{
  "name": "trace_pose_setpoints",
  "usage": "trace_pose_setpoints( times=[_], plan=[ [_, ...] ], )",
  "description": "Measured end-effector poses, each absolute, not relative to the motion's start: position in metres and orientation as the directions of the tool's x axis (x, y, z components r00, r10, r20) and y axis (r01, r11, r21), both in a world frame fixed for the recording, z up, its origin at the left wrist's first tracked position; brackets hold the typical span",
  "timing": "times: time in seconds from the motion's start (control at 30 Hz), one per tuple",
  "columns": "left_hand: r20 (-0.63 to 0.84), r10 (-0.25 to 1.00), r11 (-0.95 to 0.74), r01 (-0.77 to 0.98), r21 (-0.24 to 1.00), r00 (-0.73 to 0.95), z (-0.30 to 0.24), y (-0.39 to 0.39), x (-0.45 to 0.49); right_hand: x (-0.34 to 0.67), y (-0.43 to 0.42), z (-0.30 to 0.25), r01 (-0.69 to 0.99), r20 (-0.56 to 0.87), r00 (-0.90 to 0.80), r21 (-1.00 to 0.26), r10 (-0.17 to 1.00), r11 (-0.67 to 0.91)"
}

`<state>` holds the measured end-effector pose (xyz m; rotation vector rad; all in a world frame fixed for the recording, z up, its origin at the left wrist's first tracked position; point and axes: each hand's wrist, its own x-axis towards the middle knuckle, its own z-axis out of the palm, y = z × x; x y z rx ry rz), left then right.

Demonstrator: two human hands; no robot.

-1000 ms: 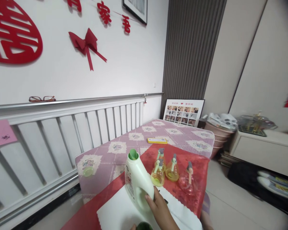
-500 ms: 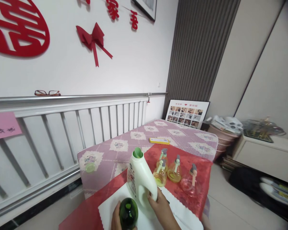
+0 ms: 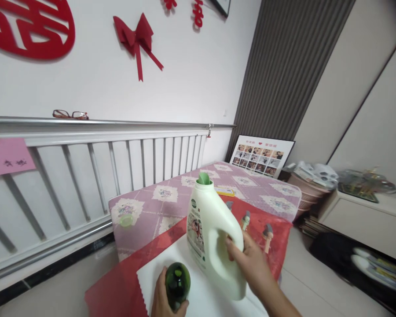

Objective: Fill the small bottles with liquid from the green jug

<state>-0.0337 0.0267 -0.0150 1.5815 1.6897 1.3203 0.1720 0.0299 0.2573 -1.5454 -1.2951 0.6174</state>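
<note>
My right hand [image 3: 251, 259] grips the handle of a pale green-white detergent jug [image 3: 201, 207]. The jug leans slightly left, a green pour spout [image 3: 203, 178] showing in its uncapped mouth. Below it on the left, my left hand [image 3: 161, 295] wraps around a dark green, glossy, rounded container [image 3: 178, 281]; its exact kind is unclear. Behind the jug and my right arm are several pump bottles, mostly hidden; a grey-topped pump head [image 3: 246, 218] and a pink-necked one [image 3: 268, 237] stick out. A translucent green cap [image 3: 126, 220] lies on the table's left side.
White scalloped mat [image 3: 161, 255] and red cloth [image 3: 119, 277] cover the near part of the purple flowered table [image 3: 141, 198]. A yellow-edged flat case [image 3: 226, 192] lies farther back. White railings [image 3: 82, 185] run along the left; a pink basket [image 3: 308, 189] stands right.
The jug has come up and toward me in my right hand, now covering most of the pump bottles. My left hand keeps hold of the green container. The camera view has shifted slightly.
</note>
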Motion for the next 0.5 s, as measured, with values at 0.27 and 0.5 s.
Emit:
trace_pose_setpoints(
  times=[0.27,0.5],
  plan=[
    [0.196,0.956,-0.085,0.437,0.896,-0.216,0.007,0.018,-0.034,0.219,0.02,0.3,0.599,0.113,0.053,-0.798,0.992,0.059],
    [0.048,0.993,-0.008,0.355,0.935,-0.106,0.013,0.019,-0.044,0.223,0.004,0.323,0.643,-0.008,-0.167,-0.759,0.986,0.103]
  ],
)
